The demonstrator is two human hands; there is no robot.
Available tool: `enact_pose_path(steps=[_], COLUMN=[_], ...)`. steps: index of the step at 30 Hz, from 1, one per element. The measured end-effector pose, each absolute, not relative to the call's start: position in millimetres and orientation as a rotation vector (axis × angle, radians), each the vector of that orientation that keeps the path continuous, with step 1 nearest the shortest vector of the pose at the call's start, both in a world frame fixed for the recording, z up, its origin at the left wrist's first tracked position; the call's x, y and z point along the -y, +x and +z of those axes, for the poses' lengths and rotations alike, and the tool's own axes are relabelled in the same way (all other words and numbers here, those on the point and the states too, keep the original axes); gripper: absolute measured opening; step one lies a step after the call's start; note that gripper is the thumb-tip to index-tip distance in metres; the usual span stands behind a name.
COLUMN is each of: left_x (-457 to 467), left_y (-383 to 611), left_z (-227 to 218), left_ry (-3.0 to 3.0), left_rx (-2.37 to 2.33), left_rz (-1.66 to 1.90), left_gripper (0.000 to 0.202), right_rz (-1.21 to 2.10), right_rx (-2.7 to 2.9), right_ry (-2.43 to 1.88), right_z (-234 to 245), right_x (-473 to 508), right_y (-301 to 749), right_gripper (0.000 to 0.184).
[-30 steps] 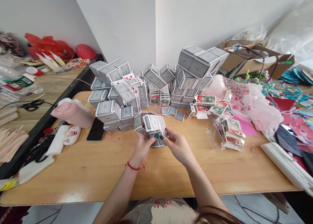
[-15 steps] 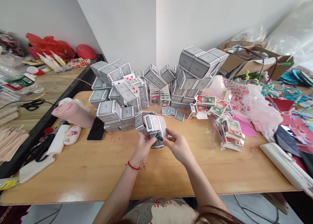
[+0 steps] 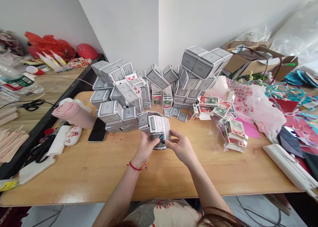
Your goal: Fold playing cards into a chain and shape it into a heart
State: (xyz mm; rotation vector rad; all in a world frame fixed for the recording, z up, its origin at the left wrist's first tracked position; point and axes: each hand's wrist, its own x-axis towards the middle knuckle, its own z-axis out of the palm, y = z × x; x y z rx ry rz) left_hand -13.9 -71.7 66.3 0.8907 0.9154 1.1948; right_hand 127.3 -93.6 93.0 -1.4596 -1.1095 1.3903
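A structure of folded playing cards [image 3: 160,125], with grey patterned backs showing, is held above the table between both hands. My left hand [image 3: 146,146] grips its lower left side, thumb pressed on the front. My right hand [image 3: 181,147] closes on the lower right, its thumb meeting the left one; the fingers behind are partly hidden. Behind it to the left stands a stack of card blocks [image 3: 110,112], with a few heart cards [image 3: 131,78] face up. Another card stack [image 3: 202,63] rises at the back right. Loose cards [image 3: 175,112] lie between.
Open card boxes [image 3: 236,129] and a plastic bag [image 3: 255,104] lie to the right, near a white tool [image 3: 289,164]. On the left are a phone [image 3: 97,130], a pink tumbler [image 3: 74,114] and black scissors [image 3: 42,151]. The table's front edge [image 3: 159,198] runs before me.
The card structure has turned slightly in my hands, and its left part shows more of its card backs. Both hands keep their grip in nearly the same place.
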Motion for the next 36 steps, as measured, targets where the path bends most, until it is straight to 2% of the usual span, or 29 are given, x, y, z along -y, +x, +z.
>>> enact_pose_path(steps=[6,11,15,18,21,25,27,31,36], left_x=[71,69,67,66,68,72,73,74,73], left_y=[-13,-15,-15,-13,-12,-13,-13,-14,-14], left_z=[69,72,76,78,77,70,67,66,67], left_ry=[0.917,0.971,0.981,0.993,0.994,0.968,0.967,0.992,1.063], left_rx=[-0.918,-0.935,-0.954,-0.961,-0.981,-0.989,-0.993,-1.004,-1.012], left_rz=[1.189,1.187,1.192,1.180,1.142,1.063,1.029,1.016,1.017], left_gripper=[0.064,0.061,0.050,0.042,0.039,0.034,0.033,0.032,0.031], right_rz=[1.262,1.393,1.477,1.556,1.462,1.137,1.121,1.074,1.046], right_rx=[1.139,1.047,1.003,1.105,1.224,1.304,1.339,1.423,1.474], right_ry=[-1.552,-1.463,-1.398,-1.392,-1.472,-1.468,-1.355,-1.264,-1.266], right_z=[89,87,85,82,79,81,84,88,88], right_x=[93,93,94,94,93,91,91,93,94], right_y=[125,124,130,138,147,154,154,151,148], right_gripper=[0.057,0.060,0.072,0.089,0.100,0.088,0.081,0.082,0.067])
